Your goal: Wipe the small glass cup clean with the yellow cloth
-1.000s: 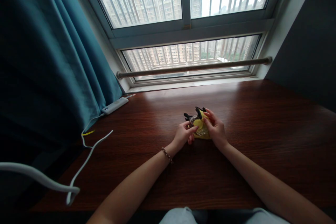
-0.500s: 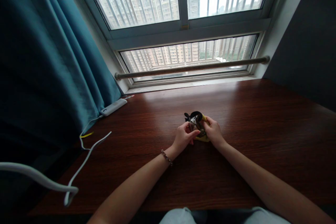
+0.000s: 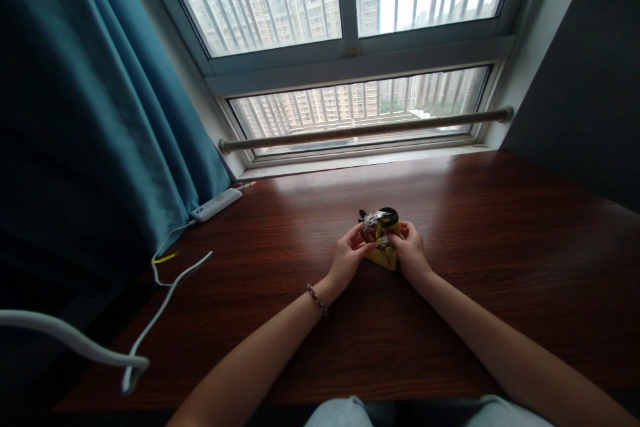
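A small yellow pouch (image 3: 387,255) with a black rim and black cord ends rests on the dark wooden table (image 3: 500,247) near its middle. My right hand (image 3: 413,252) grips the pouch's right side. My left hand (image 3: 347,259) pinches a shiny, crinkled silvery thing (image 3: 372,225) at the pouch's open mouth. A beaded bracelet (image 3: 318,299) circles my left wrist. What lies inside the pouch is hidden.
A white power bank (image 3: 216,204) lies at the table's far left by the teal curtain (image 3: 100,113), with white cables (image 3: 165,297) trailing off the left edge. A wide window with a rail (image 3: 365,128) spans the back; a dark wall stands on the right.
Both hands have turned the pouch so its black-rimmed mouth faces up. The silvery thing has come up to the opening under my left fingers. The camera view has shifted slightly.
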Available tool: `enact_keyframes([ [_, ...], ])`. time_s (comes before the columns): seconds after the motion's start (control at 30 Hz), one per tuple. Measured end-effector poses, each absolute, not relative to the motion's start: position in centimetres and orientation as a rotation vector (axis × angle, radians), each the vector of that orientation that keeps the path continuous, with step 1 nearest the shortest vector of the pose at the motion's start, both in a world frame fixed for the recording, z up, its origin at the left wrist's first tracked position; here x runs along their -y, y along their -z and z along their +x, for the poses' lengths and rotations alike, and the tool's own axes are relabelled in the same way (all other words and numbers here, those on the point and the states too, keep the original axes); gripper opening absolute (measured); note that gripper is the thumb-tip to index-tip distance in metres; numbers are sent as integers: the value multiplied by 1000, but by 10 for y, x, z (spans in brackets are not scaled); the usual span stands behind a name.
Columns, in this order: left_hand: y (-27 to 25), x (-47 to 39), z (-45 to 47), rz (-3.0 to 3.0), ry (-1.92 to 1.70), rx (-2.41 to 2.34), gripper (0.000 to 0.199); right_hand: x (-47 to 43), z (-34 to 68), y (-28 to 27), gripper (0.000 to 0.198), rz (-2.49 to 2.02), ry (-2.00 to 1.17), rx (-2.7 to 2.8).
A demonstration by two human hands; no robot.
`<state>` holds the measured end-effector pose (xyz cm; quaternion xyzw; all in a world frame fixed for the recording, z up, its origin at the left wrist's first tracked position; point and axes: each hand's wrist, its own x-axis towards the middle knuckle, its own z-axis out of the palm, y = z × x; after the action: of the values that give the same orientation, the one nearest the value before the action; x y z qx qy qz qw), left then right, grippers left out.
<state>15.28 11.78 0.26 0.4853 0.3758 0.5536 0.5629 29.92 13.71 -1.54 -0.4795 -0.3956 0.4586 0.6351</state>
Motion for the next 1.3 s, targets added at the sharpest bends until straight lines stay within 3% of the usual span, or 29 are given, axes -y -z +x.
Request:
enact_keyframes([
  [0.17,0,-114,152,1166,-1348,-891,60,-135,299,13,39,-960,-1222,1000],
  [0.33,3,-107,149,1479,-1383,-1031,58,-133,295,14,32,-1031,-1138,1045],
  [0.53,1,-103,153,1712,-1330,-1090,79,-134,295,18,29,-1065,-1090,1034],
  [0.87,2,-112,150,1267,-1243,-794,81,-122,296,4,25,-1212,-675,1283],
  [1.3,-5,-119,144,998,-1151,-742,69,-121,299,-2,53,-1036,-596,1437],
])
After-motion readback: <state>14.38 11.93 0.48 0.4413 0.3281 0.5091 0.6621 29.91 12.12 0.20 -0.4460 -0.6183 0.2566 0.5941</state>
